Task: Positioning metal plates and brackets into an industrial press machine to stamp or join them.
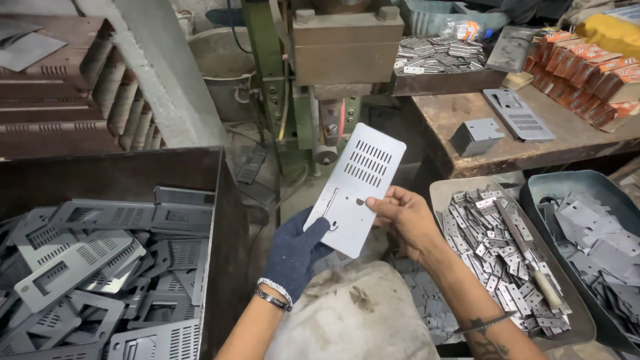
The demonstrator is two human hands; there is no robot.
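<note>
A flat grey metal plate [357,187] with rows of vent slots and a few cut-outs is held up in the middle of the view. My left hand [297,250], in a dark blue knit glove, grips its lower left edge. My bare right hand [403,220] pinches its right edge between thumb and fingers. The plate tilts with its slotted end toward the green press machine [313,87] behind it.
A dark metal bin [220,200] at left holds several slotted plates. At right a tray [440,193] of small metal hinges and a blue-grey tray [533,193] of flat pieces. A wooden bench [460,120] carries plates, a bracket and orange boxes.
</note>
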